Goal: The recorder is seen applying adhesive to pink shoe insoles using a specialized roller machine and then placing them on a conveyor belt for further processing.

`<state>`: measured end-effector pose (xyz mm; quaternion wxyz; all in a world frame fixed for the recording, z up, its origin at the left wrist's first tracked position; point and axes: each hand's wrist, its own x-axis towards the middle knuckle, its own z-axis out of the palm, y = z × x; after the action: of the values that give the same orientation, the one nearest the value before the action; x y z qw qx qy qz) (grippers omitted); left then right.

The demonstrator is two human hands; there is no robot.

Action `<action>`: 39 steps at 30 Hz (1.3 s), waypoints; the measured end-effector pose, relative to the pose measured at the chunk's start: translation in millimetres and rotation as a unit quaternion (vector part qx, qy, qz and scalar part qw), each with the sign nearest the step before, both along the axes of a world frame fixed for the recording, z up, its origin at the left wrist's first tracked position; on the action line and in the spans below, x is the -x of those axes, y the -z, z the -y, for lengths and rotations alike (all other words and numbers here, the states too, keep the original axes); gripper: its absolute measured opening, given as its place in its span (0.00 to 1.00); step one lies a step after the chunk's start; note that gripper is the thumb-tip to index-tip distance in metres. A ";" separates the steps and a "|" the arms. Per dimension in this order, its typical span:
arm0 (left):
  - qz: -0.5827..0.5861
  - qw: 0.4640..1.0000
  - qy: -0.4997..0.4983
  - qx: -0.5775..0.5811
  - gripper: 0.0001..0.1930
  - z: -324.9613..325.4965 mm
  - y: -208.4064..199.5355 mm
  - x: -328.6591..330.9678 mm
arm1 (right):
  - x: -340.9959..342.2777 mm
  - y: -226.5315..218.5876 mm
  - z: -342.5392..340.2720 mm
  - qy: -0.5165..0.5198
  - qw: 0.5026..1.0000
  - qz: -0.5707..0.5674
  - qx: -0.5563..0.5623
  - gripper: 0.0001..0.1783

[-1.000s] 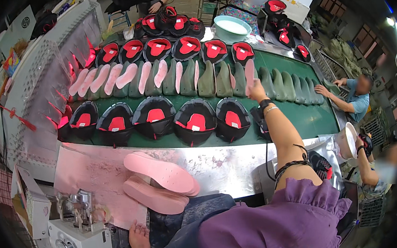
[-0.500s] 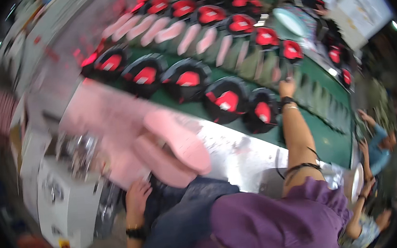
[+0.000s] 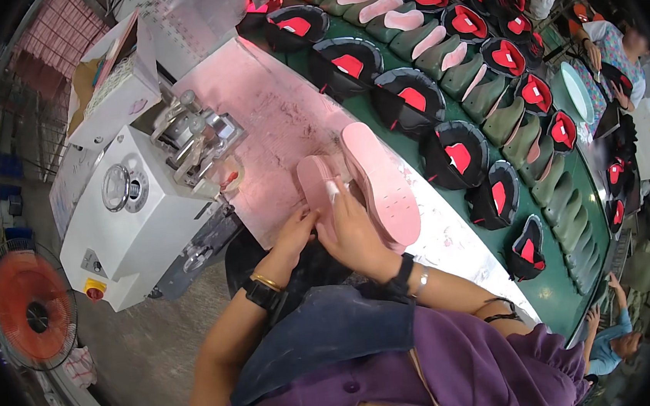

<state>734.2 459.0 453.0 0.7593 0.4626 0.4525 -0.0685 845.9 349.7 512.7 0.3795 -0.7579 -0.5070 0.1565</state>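
A pink foam insole [image 3: 313, 174] is tilted up between my hands over the near edge of the work table. My left hand [image 3: 294, 235] pinches its lower left edge, fingers bent together. My right hand [image 3: 352, 234] grips its right side, with a white wrap on one fingertip. The insole's lower end is hidden behind the hands. Just to the right lies a small stack of pink insoles [image 3: 383, 194], the top one dotted with small holes.
A white machine [image 3: 136, 212] with a metal head [image 3: 197, 133] stands at left, an orange fan [image 3: 34, 306] beyond it. On the green conveyor [image 3: 549, 291] sit black shoe uppers [image 3: 456, 157] with red insides and green shoe lasts [image 3: 566, 220], some topped with pink insoles. Several people work at far right.
My right hand has come back from reaching over the green conveyor to the insole. My left hand has moved up from beside the table to it. The view has swung left.
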 end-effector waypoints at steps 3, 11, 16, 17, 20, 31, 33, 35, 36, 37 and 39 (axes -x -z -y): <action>0.019 0.998 -0.035 0.047 0.28 1.7 2.6 4.8 | 7.5 14.7 -1.5 0.086 0.995 -0.009 0.055 0.38; 0.106 0.989 -0.089 0.057 0.31 5.2 -3.5 3.9 | 10.5 30.5 0.2 0.110 0.983 -0.117 0.095 0.35; 0.172 0.979 -0.082 0.067 0.24 1.5 5.9 16.1 | 18.4 16.6 -0.5 0.064 0.959 -0.262 0.091 0.27; 0.172 0.975 -0.103 0.094 0.22 -0.7 9.4 20.4 | 17.3 4.5 -4.7 0.047 0.948 -0.300 0.093 0.26; 0.169 0.965 -0.143 0.144 0.21 -10.9 -13.7 24.2 | 5.5 4.6 -12.6 0.020 0.903 -0.427 0.037 0.23; 0.238 0.955 -0.148 0.091 0.21 -43.3 -65.9 27.2 | 29.7 -3.6 -30.5 0.047 0.636 -0.770 0.013 0.29; 0.183 0.966 -0.184 -0.018 0.22 -35.5 -73.9 18.8 | 37.7 3.4 -31.0 0.072 0.644 -0.761 0.007 0.29; 0.184 0.961 -0.203 -0.034 0.24 -31.9 -72.2 15.9 | 40.1 -1.6 -33.0 0.092 0.651 -0.753 0.005 0.29; 0.186 0.956 -0.222 -0.048 0.26 -30.8 -69.8 15.6 | 39.1 -6.0 -32.8 0.097 0.703 -0.704 0.024 0.29; 0.187 0.956 -0.223 -0.050 0.26 -31.0 -63.2 16.2 | 37.5 -10.2 -34.6 0.101 0.751 -0.651 0.042 0.29; 0.217 0.926 -0.239 -0.195 0.24 -30.3 -50.0 19.0 | 31.3 -11.0 -34.0 0.092 0.766 -0.633 0.063 0.29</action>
<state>715.2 489.3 503.0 0.7275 0.4835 0.3783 0.3065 814.6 383.7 523.7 0.5783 -0.5521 -0.0683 0.5967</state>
